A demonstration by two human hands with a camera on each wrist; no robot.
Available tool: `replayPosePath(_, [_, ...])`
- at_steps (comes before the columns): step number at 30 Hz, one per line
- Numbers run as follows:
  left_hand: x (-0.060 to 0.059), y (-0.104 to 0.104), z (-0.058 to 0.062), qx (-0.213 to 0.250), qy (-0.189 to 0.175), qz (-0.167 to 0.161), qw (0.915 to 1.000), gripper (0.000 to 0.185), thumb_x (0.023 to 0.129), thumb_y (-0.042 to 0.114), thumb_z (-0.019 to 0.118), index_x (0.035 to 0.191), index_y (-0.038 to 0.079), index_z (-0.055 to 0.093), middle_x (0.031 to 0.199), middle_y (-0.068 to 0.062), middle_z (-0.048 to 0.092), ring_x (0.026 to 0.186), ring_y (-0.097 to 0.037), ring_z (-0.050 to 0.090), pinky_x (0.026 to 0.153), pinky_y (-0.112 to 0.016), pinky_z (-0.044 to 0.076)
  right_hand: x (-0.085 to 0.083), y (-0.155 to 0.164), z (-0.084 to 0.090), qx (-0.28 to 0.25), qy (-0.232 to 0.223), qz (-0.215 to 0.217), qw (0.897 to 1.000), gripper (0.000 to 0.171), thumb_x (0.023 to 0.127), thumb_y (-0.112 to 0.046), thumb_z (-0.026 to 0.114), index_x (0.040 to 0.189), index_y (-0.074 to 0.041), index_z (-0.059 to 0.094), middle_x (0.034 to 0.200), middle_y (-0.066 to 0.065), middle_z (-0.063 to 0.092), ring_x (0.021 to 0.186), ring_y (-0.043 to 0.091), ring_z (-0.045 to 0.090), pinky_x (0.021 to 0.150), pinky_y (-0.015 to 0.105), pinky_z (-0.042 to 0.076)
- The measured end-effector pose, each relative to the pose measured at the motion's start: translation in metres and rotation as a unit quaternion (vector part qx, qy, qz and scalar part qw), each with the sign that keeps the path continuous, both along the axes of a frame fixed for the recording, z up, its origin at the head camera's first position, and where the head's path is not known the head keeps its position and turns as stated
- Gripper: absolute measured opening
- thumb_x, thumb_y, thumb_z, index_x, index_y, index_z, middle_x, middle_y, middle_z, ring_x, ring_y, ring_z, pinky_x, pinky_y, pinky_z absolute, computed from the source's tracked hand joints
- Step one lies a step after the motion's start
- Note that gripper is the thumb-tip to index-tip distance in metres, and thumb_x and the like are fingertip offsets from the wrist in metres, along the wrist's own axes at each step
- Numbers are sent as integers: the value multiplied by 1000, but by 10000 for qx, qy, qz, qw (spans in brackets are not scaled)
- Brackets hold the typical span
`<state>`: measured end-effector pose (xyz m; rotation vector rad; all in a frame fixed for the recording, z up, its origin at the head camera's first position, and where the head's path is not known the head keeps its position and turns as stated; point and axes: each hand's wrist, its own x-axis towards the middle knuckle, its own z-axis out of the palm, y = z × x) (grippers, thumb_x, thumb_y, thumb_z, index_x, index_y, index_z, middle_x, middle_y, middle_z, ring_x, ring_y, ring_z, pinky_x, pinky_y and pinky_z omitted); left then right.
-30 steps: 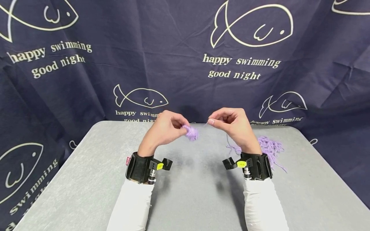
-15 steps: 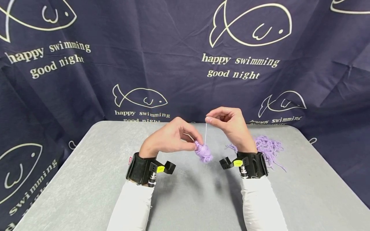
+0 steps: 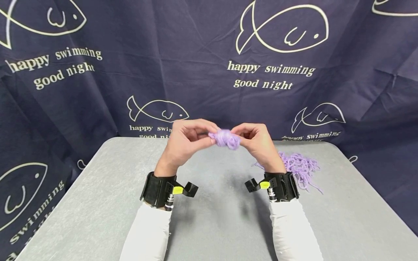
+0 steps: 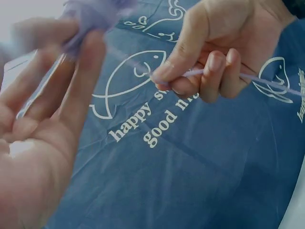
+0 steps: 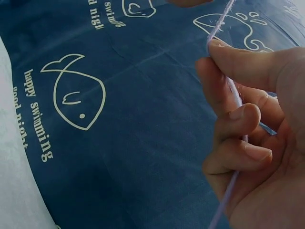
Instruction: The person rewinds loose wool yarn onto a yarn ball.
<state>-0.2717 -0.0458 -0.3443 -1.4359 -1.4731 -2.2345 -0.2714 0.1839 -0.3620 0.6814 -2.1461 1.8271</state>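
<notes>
A small wound bundle of purple yarn [image 3: 227, 139] is up above the table, its left end pinched between the thumb and fingers of my left hand [image 3: 185, 139]. It looks blurred at the top of the left wrist view. Just to its right, my right hand [image 3: 258, 142] pinches a single yarn strand [image 5: 234, 90] between thumb and forefinger. In the right wrist view that strand runs on down across the curled fingers [image 5: 238, 157]. Between the two hands a short length of it stretches to the bundle in the left wrist view.
A loose heap of purple yarn [image 3: 302, 168] lies on the grey table [image 3: 215, 224] behind and right of my right wrist. A dark blue cloth [image 3: 202, 65] with fish drawings hangs behind the table. Each wrist wears a black strap with a camera mount.
My left hand turned the yarn bundle, lowering it to the right and then raising it again close to my right hand. The right hand shifted slightly and keeps its pinch on the strand.
</notes>
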Motion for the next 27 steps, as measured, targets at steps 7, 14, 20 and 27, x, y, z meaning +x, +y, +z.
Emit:
replayPosePath(7, [-4, 1, 1, 1264, -612, 1058, 9844, 37, 77, -25, 64, 91, 7, 78, 89, -8, 74, 79, -17, 73, 74, -31, 62, 2, -2, 2, 263, -7, -136, 9996, 9, 86, -9, 82, 92, -5, 77, 78, 2, 71, 61, 9, 50, 56, 23, 41])
replayPosePath(14, [-8, 2, 1, 1570, -900, 1686, 9689, 27, 77, -21, 70, 88, 3, 76, 83, -7, 74, 76, -18, 72, 74, -32, 62, 4, -2, 4, 258, 24, -136, 9996, 12, 85, -7, 82, 93, 0, 77, 80, 3, 72, 61, 11, 51, 56, 23, 42])
replayPosePath(20, [-9, 0, 0, 1363, -903, 2198, 9617, 21, 76, -24, 68, 88, -8, 73, 80, -4, 74, 72, -13, 71, 71, -27, 61, 10, 1, 10, 206, 206, -206, 9994, 12, 85, -9, 82, 92, -1, 77, 78, 4, 72, 59, 10, 48, 53, 22, 39])
replayPosePath(27, [-12, -2, -2, 970, -757, 2759, 9533, 18, 76, -21, 71, 94, -22, 67, 79, -1, 74, 70, -10, 69, 66, -22, 57, 18, 2, 17, -17, 304, -51, 9995, 11, 85, -6, 82, 92, -1, 76, 78, 5, 70, 59, 10, 49, 53, 21, 40])
